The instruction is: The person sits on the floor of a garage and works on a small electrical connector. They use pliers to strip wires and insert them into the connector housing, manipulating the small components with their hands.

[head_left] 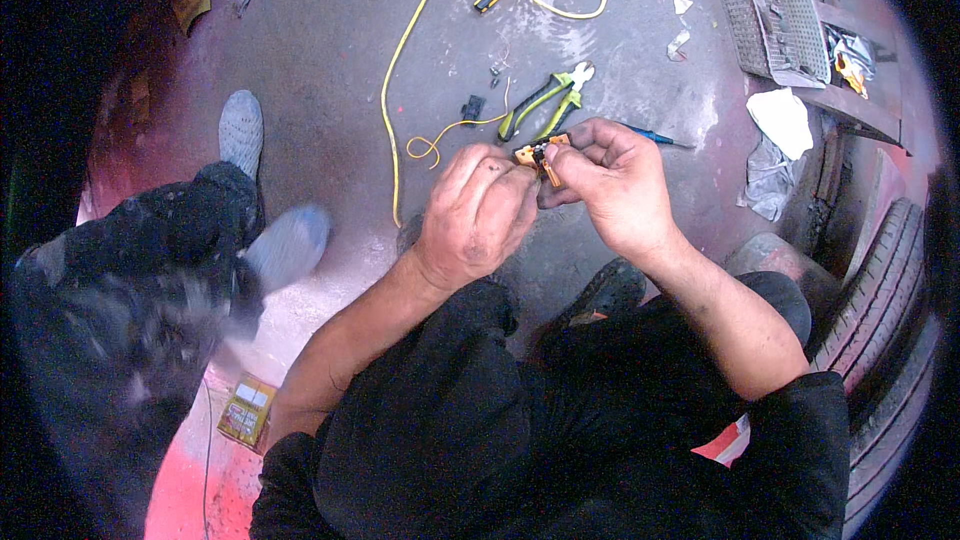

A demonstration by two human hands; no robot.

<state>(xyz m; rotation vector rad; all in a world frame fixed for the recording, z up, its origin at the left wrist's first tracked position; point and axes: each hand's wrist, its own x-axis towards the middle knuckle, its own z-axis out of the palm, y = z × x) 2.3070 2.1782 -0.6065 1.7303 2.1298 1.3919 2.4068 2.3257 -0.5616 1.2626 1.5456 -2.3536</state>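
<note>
Orange-and-black part (533, 155), small and angular, with tan-orange faces, black edging and a dark middle, is held above the grey floor (330, 70). The right hand (618, 185) pinches it between thumb and fingers; the left hand (478, 202) is curled at its left end, its fingertips too hidden to tell their grip. At upper right stands a perforated metal trough (752, 25), its contents unclear; at lower left lies a yellow box-shaped item (247, 411), its inside unseen.
</note>
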